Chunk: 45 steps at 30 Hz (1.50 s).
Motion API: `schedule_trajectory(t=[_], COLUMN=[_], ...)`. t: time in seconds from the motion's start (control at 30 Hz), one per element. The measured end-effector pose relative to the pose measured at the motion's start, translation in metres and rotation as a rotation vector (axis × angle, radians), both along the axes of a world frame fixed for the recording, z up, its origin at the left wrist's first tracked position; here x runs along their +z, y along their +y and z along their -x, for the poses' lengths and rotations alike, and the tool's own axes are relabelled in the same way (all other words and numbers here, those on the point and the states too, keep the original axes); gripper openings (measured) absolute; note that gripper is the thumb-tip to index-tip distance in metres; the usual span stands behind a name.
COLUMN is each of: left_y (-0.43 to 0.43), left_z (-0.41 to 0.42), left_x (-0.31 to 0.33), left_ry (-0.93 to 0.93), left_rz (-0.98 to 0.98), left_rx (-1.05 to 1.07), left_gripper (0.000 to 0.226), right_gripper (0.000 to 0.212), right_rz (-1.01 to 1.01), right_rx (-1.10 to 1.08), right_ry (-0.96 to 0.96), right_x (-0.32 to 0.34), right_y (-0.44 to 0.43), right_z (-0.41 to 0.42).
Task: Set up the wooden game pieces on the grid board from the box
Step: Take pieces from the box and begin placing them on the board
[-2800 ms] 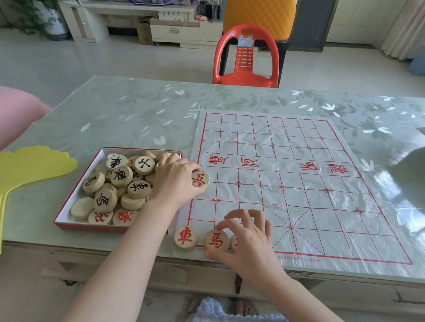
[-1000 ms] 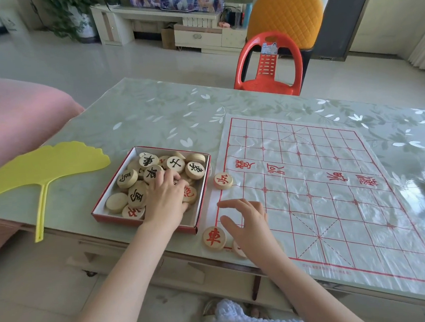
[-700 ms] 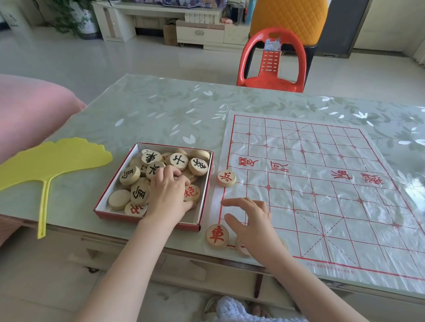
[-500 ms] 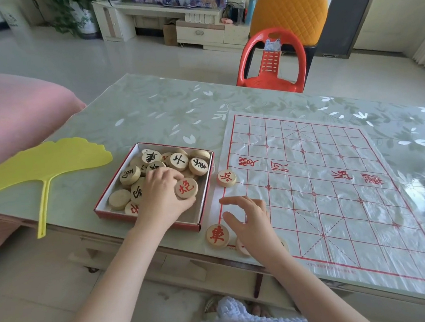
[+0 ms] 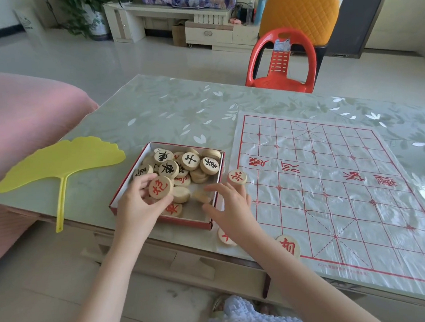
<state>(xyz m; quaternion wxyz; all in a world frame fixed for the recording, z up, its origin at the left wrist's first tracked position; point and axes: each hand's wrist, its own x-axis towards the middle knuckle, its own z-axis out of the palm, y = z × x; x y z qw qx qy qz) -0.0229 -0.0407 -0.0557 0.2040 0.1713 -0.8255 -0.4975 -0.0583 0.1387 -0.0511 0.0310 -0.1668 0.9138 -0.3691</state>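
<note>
Round pale wooden piece [image 5: 160, 187], red character, pinched in left grip [image 5: 143, 204]; right grip [image 5: 230, 206] spread.

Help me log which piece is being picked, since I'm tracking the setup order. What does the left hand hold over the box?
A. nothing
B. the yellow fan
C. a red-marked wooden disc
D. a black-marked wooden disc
C: the left hand grips a wooden disc with a red character above the red-edged box, while the right hand hovers open beside it.
</note>
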Motion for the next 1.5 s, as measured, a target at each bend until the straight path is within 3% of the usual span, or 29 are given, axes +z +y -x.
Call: schedule_trajectory(t=[0.3, 0.43, 0.77, 0.83, 0.93, 1.03, 1.17, 1.5], left_y=[0.011, 0.015, 0.018, 0.019, 0.022, 0.028, 0.042, 0.105], left_z=[-0.005, -0.006, -0.005, -0.005, -0.003, -0.001, 0.004, 0.024], left_x=[-0.003, 0.0, 0.0, 0.0, 0.0, 0.001, 0.005, 0.013], left_ry=[-0.022, -0.025, -0.03, -0.033, -0.02, 0.011, 0.012, 0.003], left_rz=[-0.002, 0.042, 0.054, 0.055, 0.041, -0.016, 0.008, 0.086], left_rx=[-0.032, -0.032, -0.036, -0.032, -0.046, -0.078, -0.12, -0.284], left_gripper=[0.051, 0.051, 0.05, 0.049, 0.048, 0.047, 0.048, 0.048], right_gripper=[0.049, 0.052, 0.034, 0.037, 0.046, 0.039, 0.03, 0.034], right_rz=[-0.321, -0.368, -0.503, -0.462, -0.215, 0.008, 0.313, 0.311], right_rx=[0.076, 0.108, 0.176, 0.148, 0.038, -0.024, -0.073, -0.209], right_ry=[0.078, 0.096, 0.249, 0.279, 0.242, 0.253, 0.068, -0.015], right_x=[-0.005, -0.005, -0.003, -0.008, -0.009, -0.001, 0.01, 0.001], right_y=[-0.014, -0.014, -0.017, -0.017, -0.012, 0.001, 0.027, 0.096], right_z=[0.016, 0.015, 0.024, 0.022, 0.018, 0.014, 0.011, 0.006])
